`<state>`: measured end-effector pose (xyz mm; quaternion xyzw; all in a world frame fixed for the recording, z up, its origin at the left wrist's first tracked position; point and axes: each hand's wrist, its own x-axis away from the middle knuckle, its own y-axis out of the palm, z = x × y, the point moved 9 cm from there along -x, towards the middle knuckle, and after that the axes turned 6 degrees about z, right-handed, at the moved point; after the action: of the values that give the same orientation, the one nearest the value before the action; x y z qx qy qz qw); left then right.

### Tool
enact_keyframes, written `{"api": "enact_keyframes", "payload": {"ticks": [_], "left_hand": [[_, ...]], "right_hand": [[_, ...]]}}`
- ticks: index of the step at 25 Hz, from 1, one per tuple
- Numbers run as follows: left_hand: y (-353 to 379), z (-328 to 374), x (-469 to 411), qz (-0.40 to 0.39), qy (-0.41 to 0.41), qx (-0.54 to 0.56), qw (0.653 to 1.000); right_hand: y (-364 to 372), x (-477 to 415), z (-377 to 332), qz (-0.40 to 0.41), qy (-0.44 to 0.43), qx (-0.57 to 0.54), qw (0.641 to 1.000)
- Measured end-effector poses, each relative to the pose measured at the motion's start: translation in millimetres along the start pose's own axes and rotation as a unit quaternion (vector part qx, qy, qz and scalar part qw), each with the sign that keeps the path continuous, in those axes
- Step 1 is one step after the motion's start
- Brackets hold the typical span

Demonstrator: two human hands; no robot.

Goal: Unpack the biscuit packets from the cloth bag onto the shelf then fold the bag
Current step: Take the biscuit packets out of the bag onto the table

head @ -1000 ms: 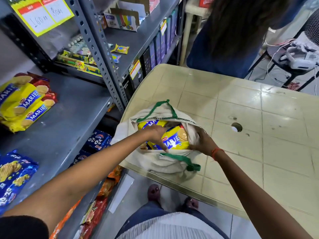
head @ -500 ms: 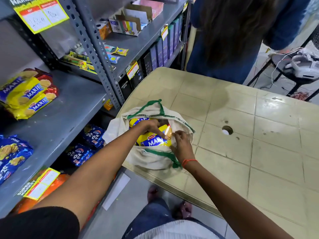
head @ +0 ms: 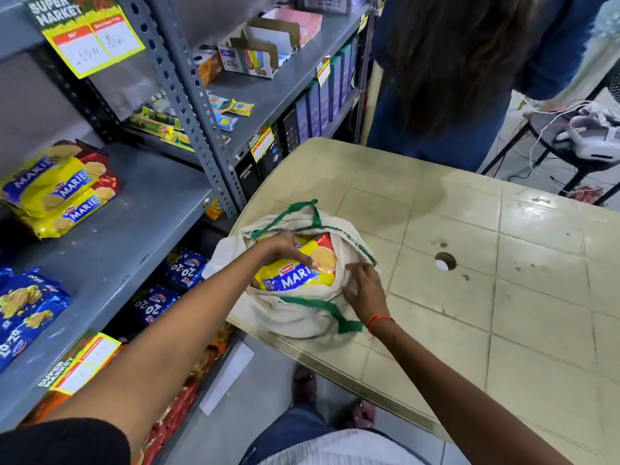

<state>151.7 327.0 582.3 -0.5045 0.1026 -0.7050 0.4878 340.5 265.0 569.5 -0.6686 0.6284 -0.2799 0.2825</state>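
A yellow Marie biscuit packet (head: pixel 297 271) lies in the open mouth of the cream cloth bag (head: pixel 295 313), its blue label facing up and a red packet end showing just behind it. The left hand (head: pixel 285 248) reaches into the bag from the shelf side and grasps the packet across its top, fingers curled over the wrapper. The right hand (head: pixel 364 290) rests on the bag's right rim, fingers pressed into the cloth and pinching it back; it holds the fabric, not a packet. An orange thread band (head: pixel 379 319) circles the right wrist. The bag's green handles (head: pixel 327 307) lie loose, one looped at the far rim and one across the near side. The bag sits on the near left corner of a beige plastic table (head: pixel 503 297), which has a round hole near its middle.

To the left stands a grey metal shelf (head: pixel 134 229). On it, well apart from the bag, is a stack of Marie packets (head: pixel 60 193), and nearer the camera a blue 20-20 biscuit packet (head: pixel 27 310). More blue 20-20 packets (head: pixel 174 283) lie on the lower level beside the table edge. A yellow supermarket price tag (head: pixel 90 38) hangs from the upper shelf. Beyond the table stands another person in dark blue (head: pixel 446 95)
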Motion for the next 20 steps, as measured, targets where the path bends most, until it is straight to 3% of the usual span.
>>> {"api": "enact_keyframes", "payload": {"ticks": [5, 8, 9, 11, 14, 16, 20], "left_hand": [[-92, -6, 17, 0.119, -0.018, -0.177, 0.977], [-123, 6, 33, 0.157, -0.032, -0.216, 0.963], [-121, 10, 34, 0.143, -0.035, -0.185, 0.972], [-97, 17, 29, 0.082, -0.052, -0.080, 0.992], [-40, 42, 23, 0.021, -0.055, 0.052, 0.997], [-3, 66, 14, -0.001, -0.054, 0.141, 0.989], [54, 114, -6, 0.004, -0.001, 0.218, 0.976]], "right_hand": [[13, -10, 23, -0.097, 0.091, 0.045, 0.990], [-3, -15, 10, -0.015, 0.101, -0.011, 0.995], [-10, -15, 3, 0.011, 0.118, -0.059, 0.991], [-9, -11, -12, -0.010, 0.160, -0.199, 0.967], [-14, -3, -14, -0.012, 0.237, -0.418, 0.877], [-33, 3, 5, 0.034, 0.272, -0.462, 0.843], [-59, 10, 48, 0.063, 0.292, -0.448, 0.843]]}}
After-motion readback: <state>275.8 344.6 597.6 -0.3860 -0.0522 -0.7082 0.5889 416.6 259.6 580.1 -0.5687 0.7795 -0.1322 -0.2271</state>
